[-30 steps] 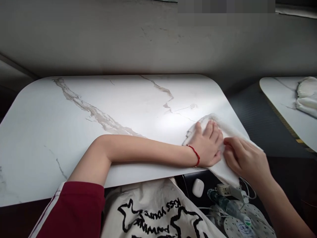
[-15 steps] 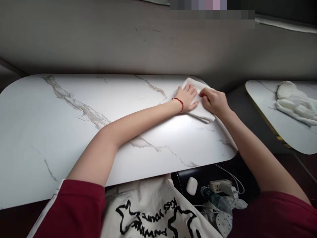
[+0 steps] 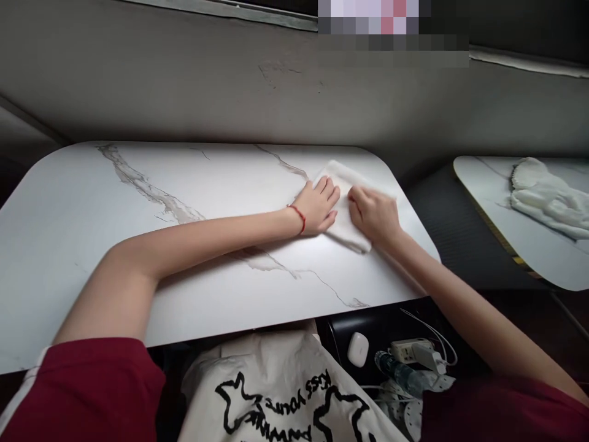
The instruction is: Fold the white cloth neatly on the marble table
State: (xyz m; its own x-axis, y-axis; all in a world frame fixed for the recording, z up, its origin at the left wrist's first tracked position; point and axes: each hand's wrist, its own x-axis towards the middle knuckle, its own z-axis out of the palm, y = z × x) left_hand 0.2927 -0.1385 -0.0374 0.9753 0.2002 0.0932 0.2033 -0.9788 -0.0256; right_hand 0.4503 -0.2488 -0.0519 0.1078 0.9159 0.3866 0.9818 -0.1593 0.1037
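A folded white cloth (image 3: 343,230) lies on the right part of a white marbled tabletop (image 3: 230,184). My left hand (image 3: 317,205), with a red string bracelet at the wrist, presses flat on the cloth's left side, fingers spread. On the cloth's right side my right hand (image 3: 377,215) is curled closed, its fingers bunched on the fabric. The right fingertips are partly hidden beneath the hand.
At right, another marbled table (image 3: 543,258) bears a crumpled white cloth (image 3: 547,190). Below the near edge are a white earbud case (image 3: 358,349), a power strip (image 3: 407,351), a bottle (image 3: 400,371) and a printed cream fabric (image 3: 280,362). A grey wall (image 3: 184,80) stands behind.
Both hands and the cloth have moved left and a little toward me over the tabletop. My left forearm lies lower and farther left. The view has tilted slightly.
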